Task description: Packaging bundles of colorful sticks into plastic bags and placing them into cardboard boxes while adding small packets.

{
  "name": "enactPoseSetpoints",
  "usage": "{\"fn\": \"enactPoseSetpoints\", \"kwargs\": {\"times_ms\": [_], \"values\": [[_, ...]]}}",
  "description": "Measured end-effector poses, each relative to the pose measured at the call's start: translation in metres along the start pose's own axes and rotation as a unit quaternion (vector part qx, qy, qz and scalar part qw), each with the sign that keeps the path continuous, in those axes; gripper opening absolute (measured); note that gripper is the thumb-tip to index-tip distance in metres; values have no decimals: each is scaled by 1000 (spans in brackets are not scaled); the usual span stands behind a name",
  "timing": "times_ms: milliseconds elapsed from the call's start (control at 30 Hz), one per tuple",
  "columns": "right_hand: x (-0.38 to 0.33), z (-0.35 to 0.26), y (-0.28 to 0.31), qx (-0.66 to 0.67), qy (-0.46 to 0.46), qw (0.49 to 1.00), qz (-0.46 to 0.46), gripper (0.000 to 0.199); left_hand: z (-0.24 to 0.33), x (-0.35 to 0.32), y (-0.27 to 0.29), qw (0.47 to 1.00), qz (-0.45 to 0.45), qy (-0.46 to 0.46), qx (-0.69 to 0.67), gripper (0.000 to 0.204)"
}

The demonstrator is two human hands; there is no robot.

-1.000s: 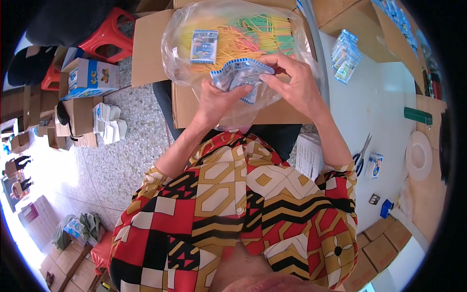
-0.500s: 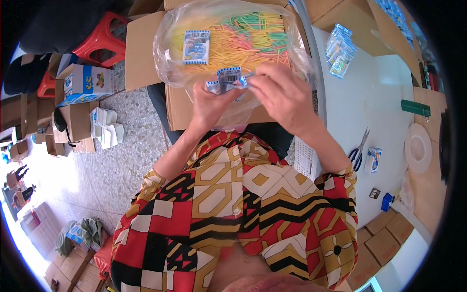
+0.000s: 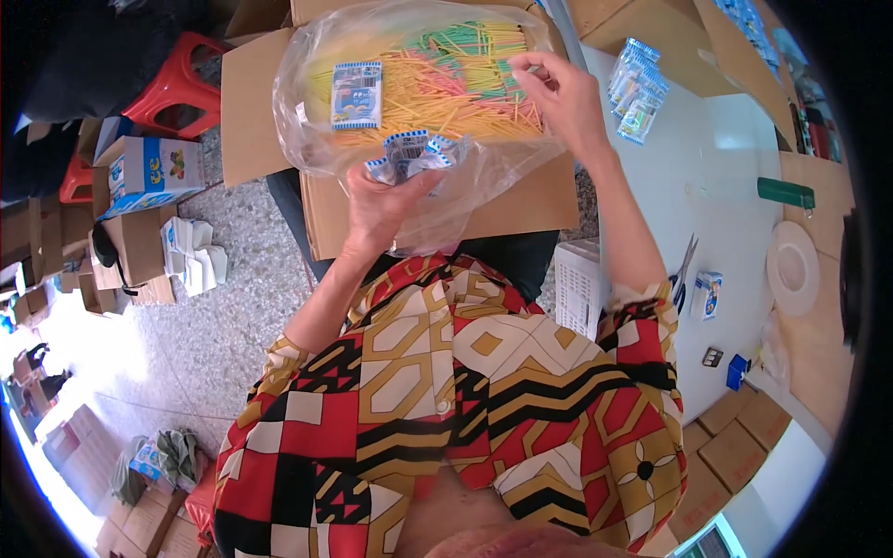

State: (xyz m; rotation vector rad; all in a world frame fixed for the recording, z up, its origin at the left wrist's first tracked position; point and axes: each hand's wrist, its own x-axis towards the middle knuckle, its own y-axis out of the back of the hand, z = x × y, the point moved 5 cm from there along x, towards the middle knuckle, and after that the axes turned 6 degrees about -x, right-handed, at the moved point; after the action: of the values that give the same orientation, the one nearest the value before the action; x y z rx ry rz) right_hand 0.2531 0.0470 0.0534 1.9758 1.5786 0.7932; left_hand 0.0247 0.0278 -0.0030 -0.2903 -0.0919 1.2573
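My left hand [image 3: 379,206] is closed around a crinkled blue-and-white wrapper [image 3: 406,160], held upright with its upper part spreading above the fingers. My right hand [image 3: 569,104] is over the right side of the thin coloured sticks [image 3: 446,79], its thumb and forefinger bent toward each other. Whether a stick lies between those fingertips is too small to see. Yellow, orange, pink and green sticks fill a clear plastic bag [image 3: 296,102] inside an open cardboard box [image 3: 249,112]. A flat blue-and-white packet [image 3: 357,96] lies on the sticks, left of centre.
On the white table at right are several blue packets [image 3: 638,91], scissors [image 3: 684,274], a small packet [image 3: 708,295], a green tool [image 3: 786,192] and a white disc [image 3: 793,268]. A white basket [image 3: 579,284] is below its edge. A red stool [image 3: 177,88] and cartons [image 3: 153,172] stand at left.
My right hand has left the wrapper and moved up and right to the sticks. My left hand keeps hold of the wrapper, which looks more spread at the top. The view has shifted slightly.
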Motion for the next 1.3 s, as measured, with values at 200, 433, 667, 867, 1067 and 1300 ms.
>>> {"fn": "enactPoseSetpoints", "kwargs": {"times_ms": [200,433,667,867,1067,1300], "values": [[45,92,-48,-298,152,942,-44,29,4,1,1,1000,9,0,-22,18],[59,101,-71,-457,113,877,-99,38,10,2,5,1000,15,-1,-2,18],[62,119,-77,-464,158,869,-72,35,12,4,0,1000,5,-7,-5,19],[61,120,-77,-440,156,882,-67,32,14,3,0,1000,7,-2,-19,21],[68,132,-67,-328,67,940,-73,22,12,4,-1,1000,2,-5,-8,22],[69,96,-22,-210,88,970,-84,22,13,4,-2,1000,-15,-14,2,21]]}}
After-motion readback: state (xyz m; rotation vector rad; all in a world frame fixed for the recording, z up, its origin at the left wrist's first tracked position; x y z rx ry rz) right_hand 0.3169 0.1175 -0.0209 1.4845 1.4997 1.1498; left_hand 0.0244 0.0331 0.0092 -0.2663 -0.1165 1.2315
